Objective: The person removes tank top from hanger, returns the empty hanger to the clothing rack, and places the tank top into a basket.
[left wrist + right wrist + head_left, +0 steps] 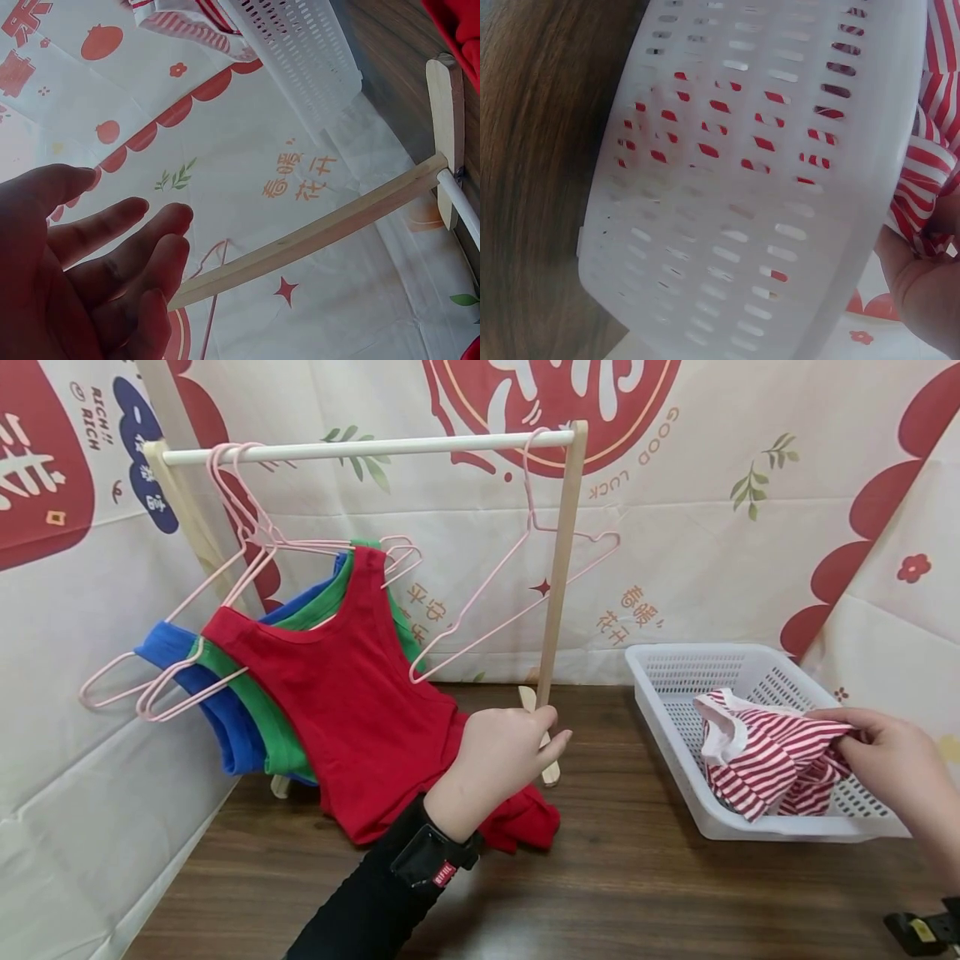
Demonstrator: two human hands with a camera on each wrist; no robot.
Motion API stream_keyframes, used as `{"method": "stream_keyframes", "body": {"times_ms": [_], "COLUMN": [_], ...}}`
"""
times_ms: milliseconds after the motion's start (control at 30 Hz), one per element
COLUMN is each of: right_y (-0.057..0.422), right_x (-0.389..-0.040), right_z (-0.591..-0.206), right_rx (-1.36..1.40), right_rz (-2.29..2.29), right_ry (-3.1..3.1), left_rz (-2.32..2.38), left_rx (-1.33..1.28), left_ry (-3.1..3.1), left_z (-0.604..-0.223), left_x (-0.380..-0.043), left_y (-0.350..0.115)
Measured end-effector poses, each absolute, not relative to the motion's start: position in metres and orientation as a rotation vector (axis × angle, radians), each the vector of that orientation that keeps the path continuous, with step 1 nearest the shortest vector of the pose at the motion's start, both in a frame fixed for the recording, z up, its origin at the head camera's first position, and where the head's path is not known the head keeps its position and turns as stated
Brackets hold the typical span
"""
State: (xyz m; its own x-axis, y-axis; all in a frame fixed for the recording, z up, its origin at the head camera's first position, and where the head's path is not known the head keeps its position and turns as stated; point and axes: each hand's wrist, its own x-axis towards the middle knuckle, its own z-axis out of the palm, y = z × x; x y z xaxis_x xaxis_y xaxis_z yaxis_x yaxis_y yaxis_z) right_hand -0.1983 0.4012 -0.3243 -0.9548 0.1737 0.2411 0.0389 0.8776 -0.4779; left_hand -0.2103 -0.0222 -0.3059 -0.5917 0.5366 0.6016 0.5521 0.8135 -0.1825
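My right hand [896,760] pinches the edge of a red-and-white striped shirt [772,752], which lies bunched in a white perforated basket [806,829]. In the right wrist view, the basket wall hides part of the shirt. My left hand [498,760], fingers loosely bent and holding nothing, hovers in front of the wooden post [562,568] of a small clothes rack. In the head view it covers part of a red tank top [337,685]. Behind that hang a green tank top [279,735] and a blue tank top [238,739] on pink hangers.
A bare pink hanger [528,485] hangs at the right end of the white rail [375,446]. The rack's foot [551,774] stands on the brown wooden table [615,893]. A printed cloth [697,568] rises behind.
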Motion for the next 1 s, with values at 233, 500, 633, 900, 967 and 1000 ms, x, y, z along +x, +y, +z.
{"method": "stream_keyframes", "body": {"times_ms": [233,500,633,900,967,1000], "right_y": [0.403,0.389,0.379,0.359,0.352,0.349], "right_x": [-0.202,-0.207,-0.209,-0.205,-0.201,-0.199], "right_z": [-0.329,-0.329,-0.331,-0.335,-0.335,-0.334], "right_rx": [-0.097,0.138,0.250,0.437,0.444,0.449], "right_rz": [0.656,0.511,0.484,0.472,0.477,0.487], "right_ry": [-2.786,-2.695,-2.671,-2.660,-2.681,-2.694], "left_rz": [-0.026,-0.024,-0.030,-0.049,-0.054,-0.056], "left_rx": [-0.806,-0.820,-0.820,-0.822,-0.826,-0.827], "left_ry": [-2.326,-2.344,-2.361,-2.370,-2.372,-2.377], "left_z": [-0.307,-0.307,-0.307,-0.310,-0.310,-0.311], "left_x": [-0.211,-0.211,-0.211,-0.212,-0.213,-0.213], "left_y": [-0.022,-0.023,-0.023,-0.024,-0.024,-0.024]}}
